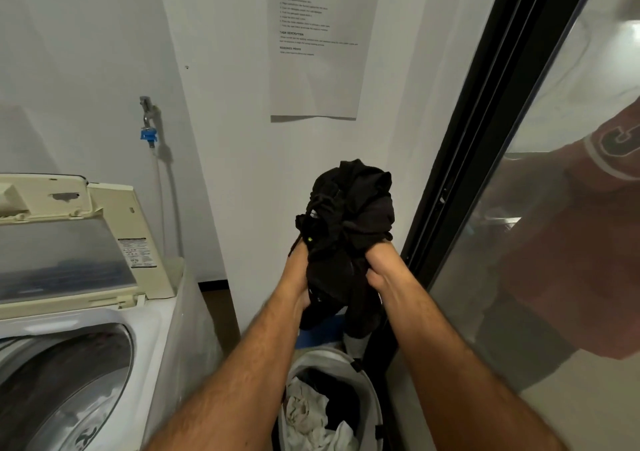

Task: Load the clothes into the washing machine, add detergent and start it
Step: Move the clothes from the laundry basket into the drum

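Both my hands hold up a bundle of black clothes in front of the white wall, right of the washer. My left hand grips the bundle's left side and my right hand grips its right side, fingers buried in the fabric. Part of the cloth hangs down towards the grey laundry basket on the floor below, which holds white and dark garments. The top-loading washing machine stands at the left with its lid raised and its drum open.
A glass sliding door with a black frame runs along the right, close to my right arm. A tap with a blue fitting and a hose is on the wall behind the washer. A printed sheet hangs on the wall.
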`<state>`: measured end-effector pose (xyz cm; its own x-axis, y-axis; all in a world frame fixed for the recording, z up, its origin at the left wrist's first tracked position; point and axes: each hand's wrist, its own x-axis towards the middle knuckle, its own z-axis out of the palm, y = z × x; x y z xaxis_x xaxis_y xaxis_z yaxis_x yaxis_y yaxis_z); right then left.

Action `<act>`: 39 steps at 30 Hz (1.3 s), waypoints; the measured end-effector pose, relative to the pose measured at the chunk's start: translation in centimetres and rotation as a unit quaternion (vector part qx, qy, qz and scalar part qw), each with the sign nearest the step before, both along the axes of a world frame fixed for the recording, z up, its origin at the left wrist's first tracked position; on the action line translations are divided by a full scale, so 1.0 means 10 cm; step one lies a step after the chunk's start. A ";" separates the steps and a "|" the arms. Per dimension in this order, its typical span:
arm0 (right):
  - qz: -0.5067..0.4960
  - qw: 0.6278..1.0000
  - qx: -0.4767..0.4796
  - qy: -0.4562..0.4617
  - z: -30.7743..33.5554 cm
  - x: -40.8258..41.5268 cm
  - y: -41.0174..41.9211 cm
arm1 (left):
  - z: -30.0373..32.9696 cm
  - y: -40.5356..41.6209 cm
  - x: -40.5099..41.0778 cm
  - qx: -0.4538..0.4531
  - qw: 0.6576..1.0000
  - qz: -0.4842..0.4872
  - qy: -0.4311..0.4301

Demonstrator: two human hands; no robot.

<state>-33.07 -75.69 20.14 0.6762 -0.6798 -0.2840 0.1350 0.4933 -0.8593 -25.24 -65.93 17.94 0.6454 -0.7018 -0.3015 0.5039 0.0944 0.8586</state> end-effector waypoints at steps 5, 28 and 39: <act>0.020 0.999 0.001 -0.034 0.27 0.01 -0.10 | -0.35 0.23 0.00 0.150 0.972 -0.007 0.182; 0.038 0.998 0.041 0.005 -0.04 -0.32 -0.47 | 0.20 -0.25 -0.01 -0.021 0.994 -0.026 0.100; 0.109 0.993 0.049 -0.020 -0.07 0.10 -0.22 | -0.36 0.27 0.20 0.108 0.986 0.055 0.110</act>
